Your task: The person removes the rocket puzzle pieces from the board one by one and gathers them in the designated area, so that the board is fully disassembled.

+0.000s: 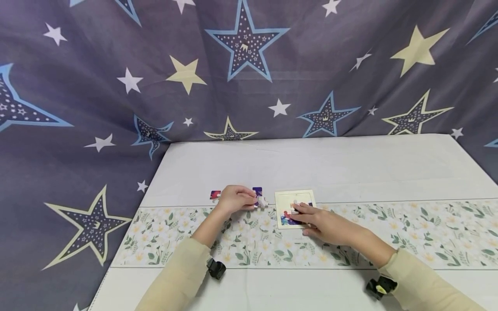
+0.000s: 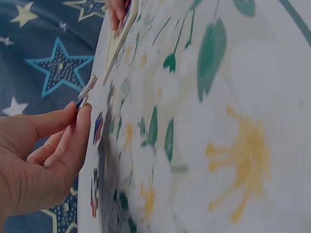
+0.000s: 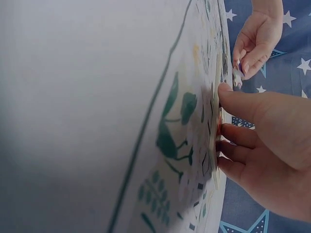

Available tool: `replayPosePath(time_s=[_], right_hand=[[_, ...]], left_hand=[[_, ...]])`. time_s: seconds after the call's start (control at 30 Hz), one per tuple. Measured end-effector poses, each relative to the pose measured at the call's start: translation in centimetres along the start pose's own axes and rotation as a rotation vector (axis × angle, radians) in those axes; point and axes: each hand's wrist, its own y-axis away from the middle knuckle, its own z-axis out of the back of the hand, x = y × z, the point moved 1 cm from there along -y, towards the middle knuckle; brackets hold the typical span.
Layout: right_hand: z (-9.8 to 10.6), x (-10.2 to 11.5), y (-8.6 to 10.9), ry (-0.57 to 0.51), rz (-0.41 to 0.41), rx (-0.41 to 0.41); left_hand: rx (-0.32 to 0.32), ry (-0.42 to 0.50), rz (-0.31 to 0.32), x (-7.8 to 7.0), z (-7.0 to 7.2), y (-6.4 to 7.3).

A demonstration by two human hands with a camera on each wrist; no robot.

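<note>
My left hand [image 1: 235, 199] pinches a small jigsaw piece [image 2: 86, 90] between thumb and forefinger, raised a little above the table in the left wrist view. To its right lies a square, pale-framed puzzle tray [image 1: 278, 211], partly filled with colourful joined pieces [image 1: 287, 218] in its lower part. My right hand [image 1: 328, 224] rests on the tray's right side, its fingers extended over the pieces. In the right wrist view the thumb [image 3: 235, 99] touches the tray's near edge. The fingers hide some of the tray's contents.
A loose red and purple piece [image 1: 215, 195] lies left of my left hand, and a dark purple piece [image 1: 257, 190] lies just beyond its fingers. A white table [image 1: 350, 168] carries a floral strip [image 1: 389, 229]; a star-patterned curtain [image 1: 155, 52] hangs behind.
</note>
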Motion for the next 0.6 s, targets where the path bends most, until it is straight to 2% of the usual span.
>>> replayPosePath(time_s=[0.23, 0.47, 0.6], right_hand=[[0.0, 0.0, 0.0, 0.001, 0.004, 0.000], [-0.1, 0.0, 0.1, -0.001, -0.012, -0.008], [-0.1, -0.1, 0.1, -0.002, -0.006, -0.008]], left_hand=[[-0.038, -0.055, 0.005, 0.4, 2.2, 0.5], [-0.050, -0.089, -0.003, 1.2, 4.1, 1.0], [-0.070, -0.072, 0.002, 1.5, 5.0, 1.1]])
